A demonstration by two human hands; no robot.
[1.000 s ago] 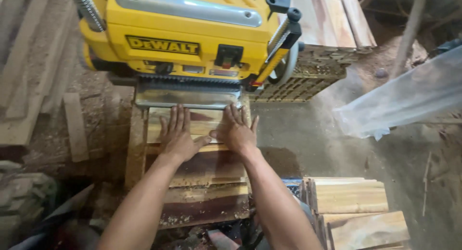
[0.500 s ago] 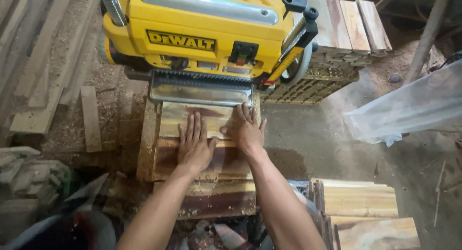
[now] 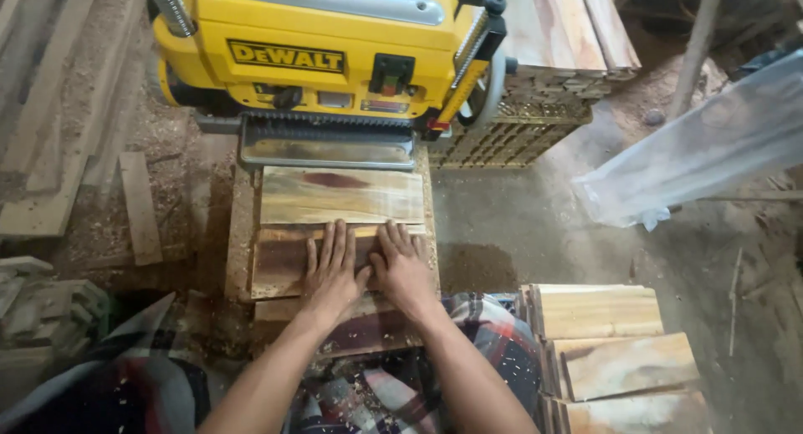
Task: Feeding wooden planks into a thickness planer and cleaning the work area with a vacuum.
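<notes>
A yellow thickness planer (image 3: 335, 58) stands ahead with its steel infeed table (image 3: 326, 154) facing me. A pale wooden board (image 3: 341, 196) with a dark streak lies right in front of the infeed table. Behind it lies a darker board (image 3: 280, 262). My left hand (image 3: 333, 271) and my right hand (image 3: 403, 267) rest flat, side by side, on this darker board, fingers pointing at the planer. Neither hand grips anything. A further rough board (image 3: 368, 334) lies under my forearms, near my checked clothing.
Stacks of cut boards (image 3: 623, 350) stand at the lower right, and more stacked boards (image 3: 560, 41) lie behind the planer at the right. A clear plastic sheet (image 3: 711, 150) hangs at the right. Loose planks (image 3: 138, 208) and sawdust cover the floor at the left.
Both hands have drawn back towards me along the boards, away from the planer mouth. The pale board now lies uncovered in front of the infeed table. The camera view has shifted.
</notes>
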